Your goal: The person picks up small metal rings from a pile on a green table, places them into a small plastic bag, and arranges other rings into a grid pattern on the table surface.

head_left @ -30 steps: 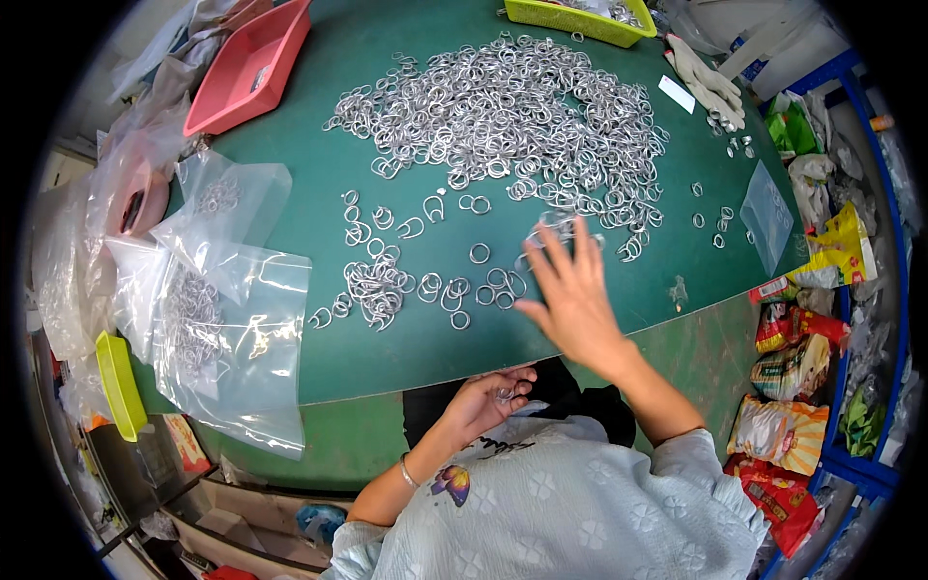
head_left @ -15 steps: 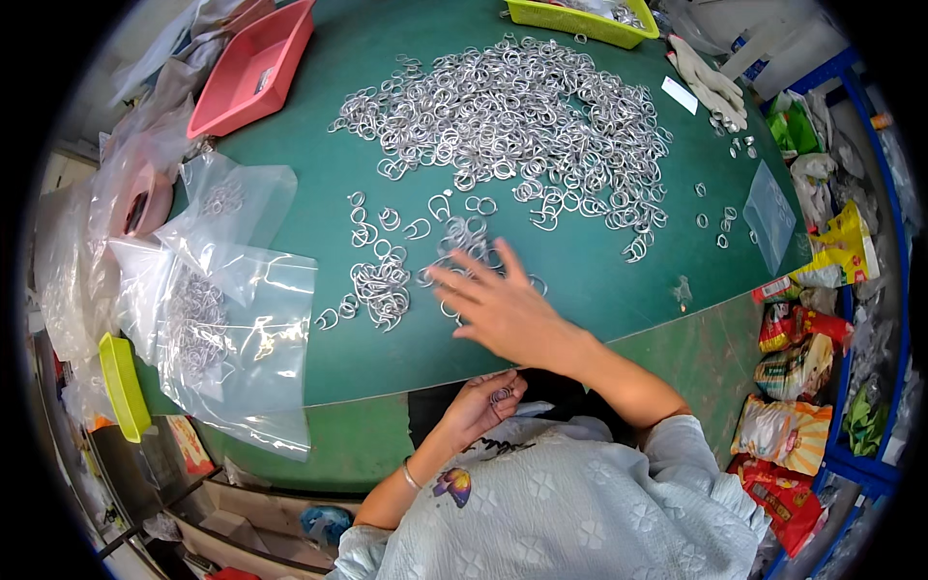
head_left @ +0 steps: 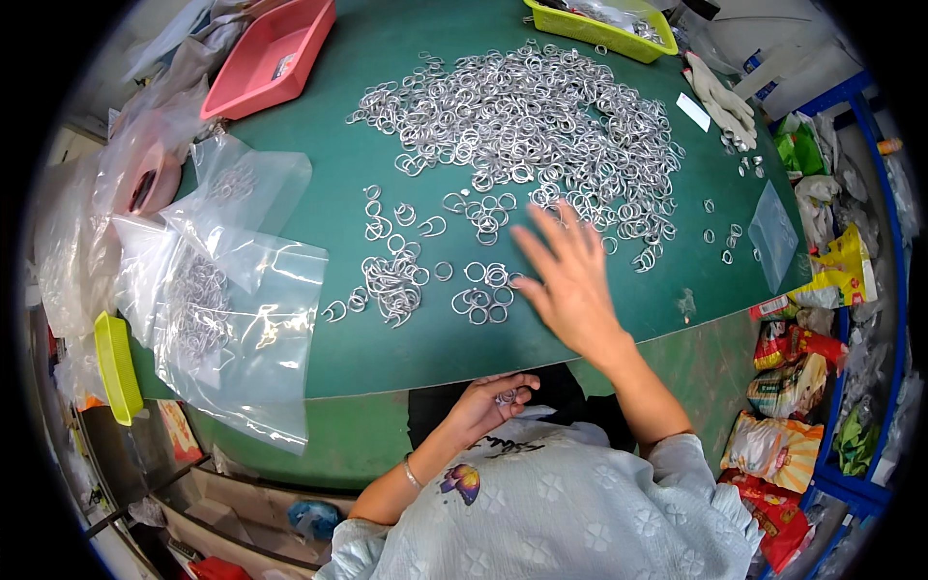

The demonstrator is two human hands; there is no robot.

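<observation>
At the table's front edge my left hand point(head_left: 491, 404) is curled around a few small metal rings point(head_left: 506, 396). Over the table my right hand point(head_left: 570, 282) is spread, fingers apart and slightly blurred, its fingertips at the lower edge of a wide heap of silvery open rings point(head_left: 527, 121). Just left of that hand lies a small loose group of rings point(head_left: 478, 305), with another cluster point(head_left: 488, 215) above it. Farther left sits a denser little pile of rings point(head_left: 393, 288). Whether the right fingertips touch any ring cannot be made out.
Clear plastic bags point(head_left: 261, 319) holding rings cover the left of the green table point(head_left: 435, 358). A pink tray point(head_left: 253, 103) and a yellow-green tray point(head_left: 599, 31) stand at the back. Gloves point(head_left: 720, 101) and a small clear bag point(head_left: 771, 237) lie at right.
My right hand has moved right and slightly away from me, off the small ring group, which is now uncovered and spread out. My left hand stays near the edge, still holding rings.
</observation>
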